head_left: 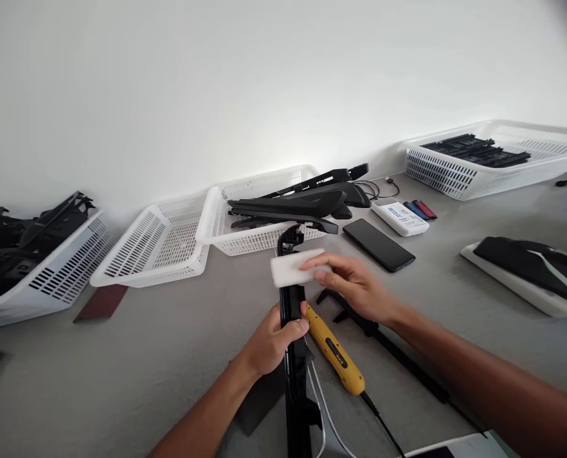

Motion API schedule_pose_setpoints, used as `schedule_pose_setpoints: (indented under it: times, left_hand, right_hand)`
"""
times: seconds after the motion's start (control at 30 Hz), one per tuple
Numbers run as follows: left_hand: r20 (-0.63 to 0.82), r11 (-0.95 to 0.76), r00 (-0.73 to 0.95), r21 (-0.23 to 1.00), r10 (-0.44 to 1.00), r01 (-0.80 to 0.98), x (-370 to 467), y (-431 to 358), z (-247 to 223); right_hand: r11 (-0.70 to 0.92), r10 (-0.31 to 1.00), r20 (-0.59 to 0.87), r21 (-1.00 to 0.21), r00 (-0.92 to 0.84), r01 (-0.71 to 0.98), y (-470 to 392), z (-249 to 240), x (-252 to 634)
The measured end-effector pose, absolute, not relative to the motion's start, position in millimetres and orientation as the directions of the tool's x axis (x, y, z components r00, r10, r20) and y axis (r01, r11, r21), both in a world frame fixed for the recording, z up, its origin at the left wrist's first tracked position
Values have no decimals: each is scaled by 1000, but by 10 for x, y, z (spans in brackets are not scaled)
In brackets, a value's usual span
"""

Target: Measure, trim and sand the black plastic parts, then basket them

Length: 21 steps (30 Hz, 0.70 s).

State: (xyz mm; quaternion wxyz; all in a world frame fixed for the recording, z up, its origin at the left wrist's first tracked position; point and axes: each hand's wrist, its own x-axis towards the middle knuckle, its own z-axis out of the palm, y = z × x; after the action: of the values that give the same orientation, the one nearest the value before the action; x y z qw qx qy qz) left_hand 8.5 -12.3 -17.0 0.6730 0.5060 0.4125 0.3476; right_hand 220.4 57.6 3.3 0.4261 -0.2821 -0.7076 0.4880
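Note:
My left hand (273, 340) is wrapped round a long black plastic trim piece (293, 375), which stands nearly upright in the view. In my right hand (350, 280), thumb and fingers pinch a white sponge block (290, 269). The sponge lies across the upper part of the trim, hiding a stretch of it; whether it presses on the surface I cannot tell. Beside the trim, a yellow corded hand tool (335, 350) rests on the table near my left fingertips. Black calipers (369, 324) lie partly beneath my right hand.
White baskets of black parts stand at the left (73, 273), centre (245, 242) and right (445, 175). Another white basket (149, 275) sits left of centre. A phone (378, 245), white box (400, 217), brown sheet (102, 302) and black-and-white object (526, 273) lie about.

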Motion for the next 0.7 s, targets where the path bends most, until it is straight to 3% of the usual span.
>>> schedule_pose_setpoints:
  times: [0.1,0.23,0.37,0.7]
  left_hand:
    - [-202,253,426,965,882,-67,78,-127,-175]
    - [-232,286,421,956,877,-70,90,-126,-162]
    - [-230,280,412,958,882,-65,94,-124,-164]
    - [-252,318,455,945,854,-73,80,-108,-133]
  right_hand:
    - [366,795,331,-930,-508,-33,582,26,2199]
    - [391,846,357,-920,-396,6,624,10,2226]
    - [361,820,323,-933,-473,-13,630,3,2235]
    - [345,832,310,-939,-461,-9,656,-14,2270]
